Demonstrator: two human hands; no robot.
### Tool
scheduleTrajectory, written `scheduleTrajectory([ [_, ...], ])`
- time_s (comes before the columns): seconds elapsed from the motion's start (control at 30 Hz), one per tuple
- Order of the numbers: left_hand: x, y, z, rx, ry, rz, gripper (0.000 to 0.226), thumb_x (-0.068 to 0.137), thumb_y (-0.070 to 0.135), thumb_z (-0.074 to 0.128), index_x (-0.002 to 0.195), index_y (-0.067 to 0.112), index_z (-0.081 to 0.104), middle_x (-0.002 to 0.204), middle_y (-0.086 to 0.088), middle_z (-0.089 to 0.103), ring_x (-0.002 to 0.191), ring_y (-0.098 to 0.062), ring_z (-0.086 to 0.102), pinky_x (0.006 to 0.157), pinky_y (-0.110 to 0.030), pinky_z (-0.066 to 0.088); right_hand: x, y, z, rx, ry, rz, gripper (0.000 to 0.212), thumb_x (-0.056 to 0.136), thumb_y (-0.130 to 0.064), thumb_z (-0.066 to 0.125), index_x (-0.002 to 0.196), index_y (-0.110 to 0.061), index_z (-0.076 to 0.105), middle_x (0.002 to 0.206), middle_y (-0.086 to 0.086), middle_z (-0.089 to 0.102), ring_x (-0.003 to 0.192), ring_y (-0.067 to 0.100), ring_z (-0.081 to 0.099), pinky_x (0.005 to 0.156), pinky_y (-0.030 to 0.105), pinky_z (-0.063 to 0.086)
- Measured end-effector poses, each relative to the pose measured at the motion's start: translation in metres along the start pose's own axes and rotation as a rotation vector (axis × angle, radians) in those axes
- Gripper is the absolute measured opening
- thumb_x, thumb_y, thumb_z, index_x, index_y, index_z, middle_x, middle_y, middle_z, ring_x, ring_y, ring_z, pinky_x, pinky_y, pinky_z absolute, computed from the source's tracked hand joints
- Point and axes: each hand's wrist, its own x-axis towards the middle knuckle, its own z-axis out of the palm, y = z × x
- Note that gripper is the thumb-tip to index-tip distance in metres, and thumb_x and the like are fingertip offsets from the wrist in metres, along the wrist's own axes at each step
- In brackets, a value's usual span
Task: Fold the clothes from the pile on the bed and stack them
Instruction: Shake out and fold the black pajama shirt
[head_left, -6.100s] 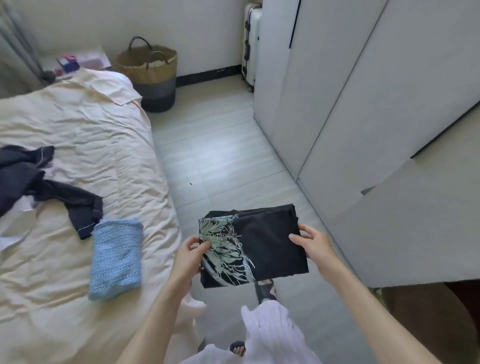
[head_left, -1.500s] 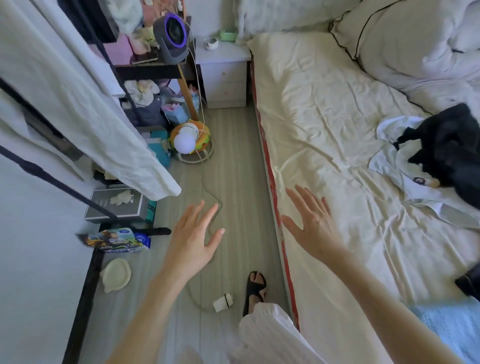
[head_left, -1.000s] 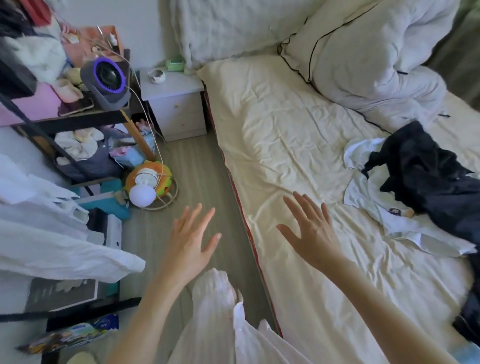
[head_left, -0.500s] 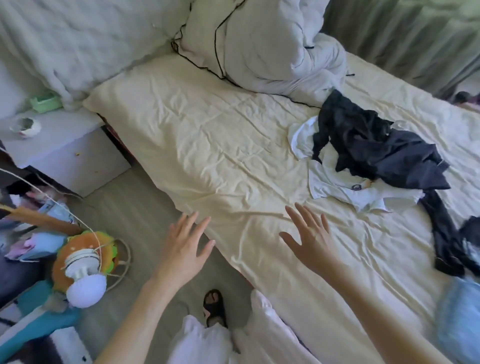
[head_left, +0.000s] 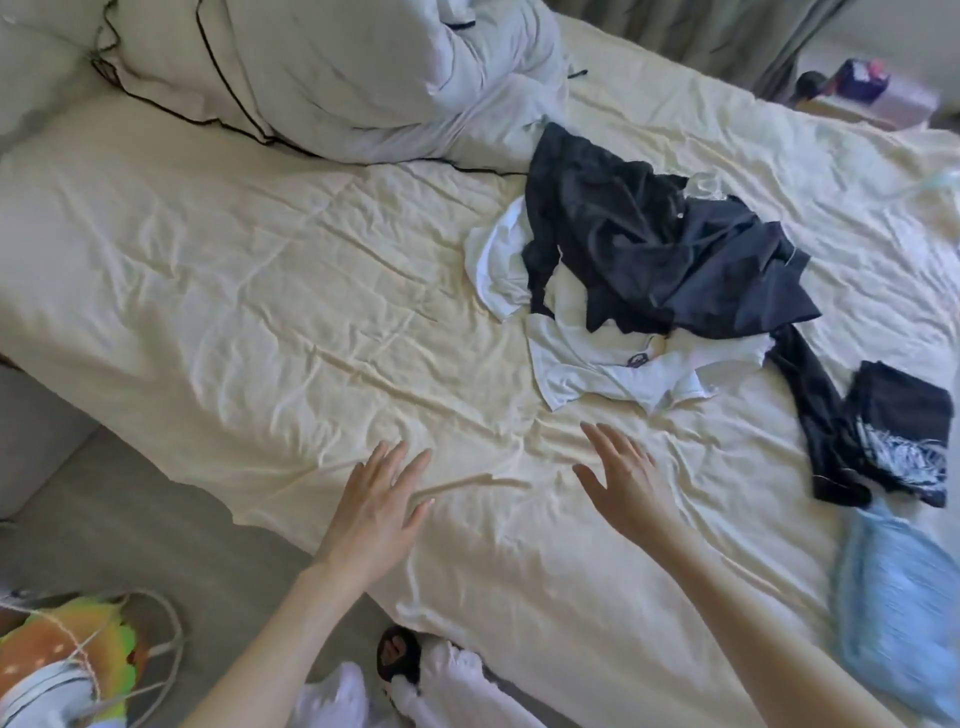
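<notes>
Hands now empty, nearer clothes pile.

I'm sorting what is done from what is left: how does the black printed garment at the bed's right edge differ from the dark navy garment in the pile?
The black printed garment is folded into a compact rectangle; the dark navy garment lies crumpled and spread out. The black one shows a pale print and sits by a light blue knit piece; the navy one is plain and lies over a white shirt. Both are dark and rest on the cream sheet, untouched.

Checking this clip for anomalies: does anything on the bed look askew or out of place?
Only the folded black printed garment: it lies tilted across a trailing dark garment, not squarely on the folded blue knit. Both hands hover open, empty.
</notes>
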Motion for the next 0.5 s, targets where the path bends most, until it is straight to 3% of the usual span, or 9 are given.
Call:
scheduleTrajectory([
  [0.27,0.149,0.032,-0.003,-0.032,-0.048,0.051,0.055,0.099,0.038,0.036,0.149,0.027,0.017,0.158,0.003,0.007,0.145,-0.014,-0.004,0.115,-0.028,0.002,0.181,0.077,-0.014,-0.037,0.091,0.098,0.036,0.096,-0.020,0.047,0.130,-0.009,0.052,0.124,0.011,0.058,0.115,0.030,0.050,0.092,0.040,0.039],
  [0.37,0.205,0.040,-0.003,-0.016,-0.022,0.137,0.055,0.097,0.031,0.046,0.147,0.019,0.028,0.156,-0.006,0.020,0.146,-0.022,0.008,0.116,-0.032,0.008,0.249,0.109,-0.011,-0.159,0.123,0.111,0.031,0.095,-0.014,0.045,0.122,-0.006,0.058,0.109,0.014,0.060,0.104,0.033,0.050,0.085,0.041,0.038],
  [0.5,0.267,0.047,-0.001,0.033,0.015,0.226,0.053,0.094,0.025,0.053,0.143,0.011,0.038,0.151,-0.014,0.031,0.143,-0.031,0.019,0.115,-0.043,0.019,0.312,0.140,-0.002,-0.342,0.159,0.189,0.032,0.090,-0.016,0.056,0.119,-0.004,0.051,0.116,0.014,0.054,0.108,0.033,0.045,0.086,0.041,0.033],
])
